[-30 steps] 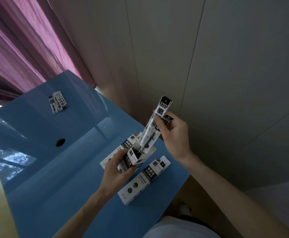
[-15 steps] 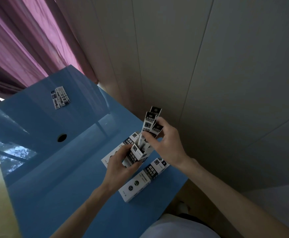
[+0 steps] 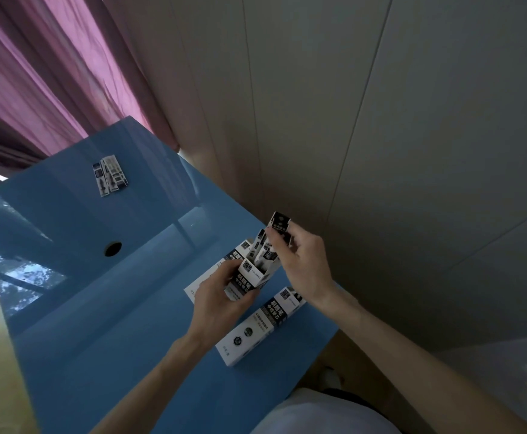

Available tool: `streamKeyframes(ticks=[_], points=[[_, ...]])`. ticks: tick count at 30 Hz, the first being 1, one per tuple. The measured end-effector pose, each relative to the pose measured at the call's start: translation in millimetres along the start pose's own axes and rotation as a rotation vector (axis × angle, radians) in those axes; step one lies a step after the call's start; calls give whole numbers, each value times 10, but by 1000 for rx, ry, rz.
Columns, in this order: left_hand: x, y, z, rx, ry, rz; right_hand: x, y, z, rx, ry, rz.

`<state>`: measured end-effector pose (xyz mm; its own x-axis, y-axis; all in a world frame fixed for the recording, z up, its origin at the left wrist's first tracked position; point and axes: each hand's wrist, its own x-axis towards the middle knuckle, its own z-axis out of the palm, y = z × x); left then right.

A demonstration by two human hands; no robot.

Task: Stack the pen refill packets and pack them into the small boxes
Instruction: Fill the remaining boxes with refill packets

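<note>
Above the blue tabletop (image 3: 105, 308), the left hand (image 3: 221, 296) grips the light, crushable small box (image 3: 249, 278) while the right hand (image 3: 299, 255) pinches the thin, bendy refill packets (image 3: 268, 245) by their tops.

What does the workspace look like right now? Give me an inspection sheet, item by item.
Surface: glossy blue table with a round hole.
Job's things: open small box held upright, refill packets sticking out of its top; closed box lying at the near edge; another box flat behind the left hand; loose packets at the far side.
Clutter: nothing seen.
Hands: left hand grips the open box; right hand pinches the packet tops.
Cables: nothing seen.
Surroundings: purple curtain, panelled wall.
</note>
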<state>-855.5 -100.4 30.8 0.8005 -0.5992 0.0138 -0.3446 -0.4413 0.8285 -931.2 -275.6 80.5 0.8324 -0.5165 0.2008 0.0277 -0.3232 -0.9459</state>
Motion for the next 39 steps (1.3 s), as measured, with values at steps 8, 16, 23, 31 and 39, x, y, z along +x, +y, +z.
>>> streamKeyframes(ticks=[8,16,23,31,39], points=[[0,-11,-3,15,-4,-19,-72,-15,-49,130,161,-3],[-20,31,34,50,-8,18,-36,108,-40,-20,-67,149],[-16,40,32,35,-18,20,-87,30,-92,44,99,60],[-3,60,54,26,-24,27,-121,125,-54,-195,-23,59],[10,23,42,9,-18,0,-145,72,-146,-116,31,-10]])
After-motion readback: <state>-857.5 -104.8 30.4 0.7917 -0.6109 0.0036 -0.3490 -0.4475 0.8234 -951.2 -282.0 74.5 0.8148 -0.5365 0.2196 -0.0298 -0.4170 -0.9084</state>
